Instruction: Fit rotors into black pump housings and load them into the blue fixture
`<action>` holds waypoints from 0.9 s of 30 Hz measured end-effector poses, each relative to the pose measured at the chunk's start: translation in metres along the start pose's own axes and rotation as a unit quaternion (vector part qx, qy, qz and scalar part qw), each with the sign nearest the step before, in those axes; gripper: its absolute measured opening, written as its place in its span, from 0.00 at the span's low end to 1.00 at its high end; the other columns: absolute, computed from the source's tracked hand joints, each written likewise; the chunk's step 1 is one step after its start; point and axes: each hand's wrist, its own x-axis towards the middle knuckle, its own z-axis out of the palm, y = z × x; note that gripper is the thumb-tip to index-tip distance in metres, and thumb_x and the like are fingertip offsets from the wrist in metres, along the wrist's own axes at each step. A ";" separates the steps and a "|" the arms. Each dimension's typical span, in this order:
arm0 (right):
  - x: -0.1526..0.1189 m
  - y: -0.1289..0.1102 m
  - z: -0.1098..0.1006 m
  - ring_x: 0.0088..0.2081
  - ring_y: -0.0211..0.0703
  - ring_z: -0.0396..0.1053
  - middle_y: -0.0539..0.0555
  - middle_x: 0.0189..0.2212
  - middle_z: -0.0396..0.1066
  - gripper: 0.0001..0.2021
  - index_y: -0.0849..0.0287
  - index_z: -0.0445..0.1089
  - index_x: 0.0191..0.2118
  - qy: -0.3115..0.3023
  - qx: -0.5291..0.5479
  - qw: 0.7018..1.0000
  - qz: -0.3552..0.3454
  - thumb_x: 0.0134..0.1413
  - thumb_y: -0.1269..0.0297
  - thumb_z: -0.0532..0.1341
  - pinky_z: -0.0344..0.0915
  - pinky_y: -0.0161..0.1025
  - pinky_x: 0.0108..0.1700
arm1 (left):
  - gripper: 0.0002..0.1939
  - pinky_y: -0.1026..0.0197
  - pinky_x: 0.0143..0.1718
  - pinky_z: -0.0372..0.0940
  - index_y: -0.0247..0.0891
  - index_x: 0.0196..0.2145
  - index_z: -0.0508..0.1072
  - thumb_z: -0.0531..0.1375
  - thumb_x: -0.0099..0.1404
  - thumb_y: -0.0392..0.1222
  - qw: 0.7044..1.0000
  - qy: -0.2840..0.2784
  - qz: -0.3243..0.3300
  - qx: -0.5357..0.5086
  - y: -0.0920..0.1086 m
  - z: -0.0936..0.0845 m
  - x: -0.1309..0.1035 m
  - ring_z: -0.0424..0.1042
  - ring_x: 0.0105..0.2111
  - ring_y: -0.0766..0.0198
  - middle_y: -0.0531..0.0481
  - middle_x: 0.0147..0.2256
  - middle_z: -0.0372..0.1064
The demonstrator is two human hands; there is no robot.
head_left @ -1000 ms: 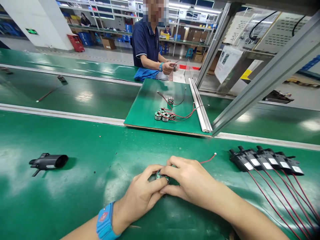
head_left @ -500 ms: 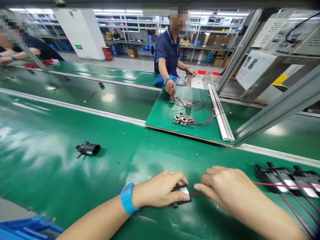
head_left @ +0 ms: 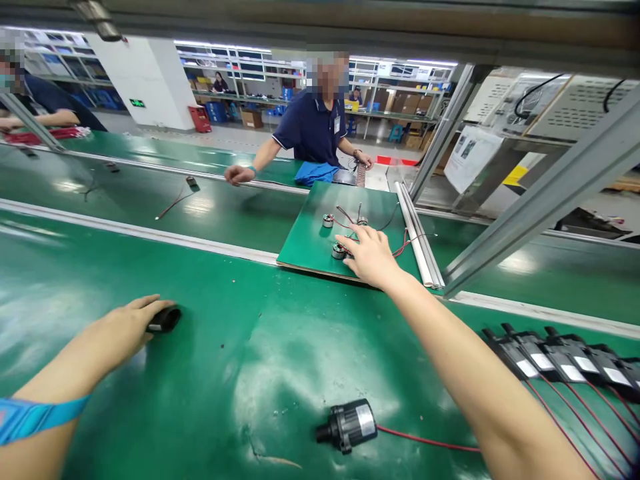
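Note:
My left hand [head_left: 117,333] is closed around a black pump housing [head_left: 165,320] at the left of the green bench, its open round end showing past my fingers. My right hand [head_left: 370,253] reaches over the raised green board, fingers spread above several small round motors with red wires; one motor [head_left: 339,251] shows at my fingertips, and no firm grip is visible. Nearer me lies a black pump [head_left: 350,425] with a white label, on its side, its red wire running right under my forearm.
Several black pumps [head_left: 560,360] with red wires lie in a row at the right. Two more motors, one a lone motor [head_left: 327,221], sit on the board [head_left: 300,247]. A slanted metal post [head_left: 540,193] rises at right. Across the belt, a co-worker [head_left: 315,127] extends an arm leftward.
My left hand has let go of the labelled pump and moved left onto the housing. My right hand has left the red wire and moved forward to the motors. The co-worker's hand has left a motor.

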 end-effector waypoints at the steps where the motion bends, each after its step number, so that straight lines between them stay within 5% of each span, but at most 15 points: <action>1: 0.008 -0.002 0.006 0.66 0.63 0.49 0.65 0.68 0.50 0.26 0.52 0.63 0.64 -0.006 -0.002 1.000 0.003 0.61 0.63 0.63 0.52 0.58 0.59 | 0.18 0.47 0.49 0.69 0.37 0.51 0.74 0.50 0.69 0.34 0.999 -0.030 0.013 0.007 -0.001 0.000 0.001 0.78 0.45 0.49 0.42 0.51 0.74; 4: 0.017 -0.010 0.014 0.67 0.64 0.47 0.64 0.68 0.50 0.19 0.54 0.70 0.58 0.008 0.013 1.000 0.009 0.62 0.65 0.63 0.51 0.60 0.60 | 0.19 0.49 0.49 0.69 0.35 0.53 0.70 0.51 0.71 0.46 0.997 -0.041 0.052 0.033 0.028 0.003 0.006 0.77 0.44 0.49 0.42 0.47 0.75; 7: -0.002 -0.017 0.008 0.64 0.58 0.54 0.64 0.64 0.58 0.17 0.57 0.71 0.55 0.053 0.101 0.993 0.003 0.61 0.68 0.63 0.54 0.55 0.61 | 0.22 0.51 0.50 0.69 0.37 0.52 0.70 0.58 0.68 0.55 0.991 0.015 0.100 -0.091 0.096 0.009 0.003 0.75 0.47 0.49 0.42 0.47 0.76; 11: -0.061 -0.029 -0.023 0.44 0.41 0.70 0.58 0.53 0.69 0.19 0.55 0.67 0.59 0.061 0.333 0.941 0.017 0.63 0.65 0.62 0.68 0.40 0.48 | 0.22 0.56 0.51 0.69 0.43 0.57 0.65 0.60 0.68 0.47 0.937 0.006 0.174 -0.303 0.197 0.020 -0.011 0.74 0.50 0.56 0.45 0.53 0.72; 15: -0.122 -0.042 -0.057 0.40 0.40 0.71 0.55 0.48 0.72 0.21 0.52 0.69 0.57 0.039 0.408 0.912 0.013 0.60 0.57 0.66 0.70 0.37 0.43 | 0.21 0.58 0.49 0.70 0.46 0.54 0.66 0.64 0.65 0.43 0.884 -0.052 0.218 -0.409 0.259 0.028 -0.023 0.74 0.48 0.58 0.49 0.50 0.73; 21: -0.145 -0.057 -0.066 0.47 0.41 0.72 0.55 0.47 0.72 0.21 0.54 0.67 0.59 -0.103 0.378 0.919 -0.053 0.62 0.59 0.64 0.69 0.38 0.52 | 0.25 0.56 0.50 0.70 0.46 0.58 0.62 0.63 0.66 0.45 0.863 -0.062 0.207 -0.456 0.280 0.039 -0.029 0.74 0.50 0.57 0.48 0.52 0.73; 27: -0.140 -0.066 -0.049 0.38 0.43 0.73 0.55 0.38 0.73 0.23 0.59 0.73 0.47 -0.089 0.279 0.956 -0.034 0.55 0.45 0.66 0.69 0.37 0.40 | 0.31 0.54 0.50 0.72 0.47 0.62 0.53 0.63 0.66 0.43 0.868 -0.041 0.183 -0.459 0.277 0.046 -0.037 0.76 0.49 0.58 0.47 0.49 0.74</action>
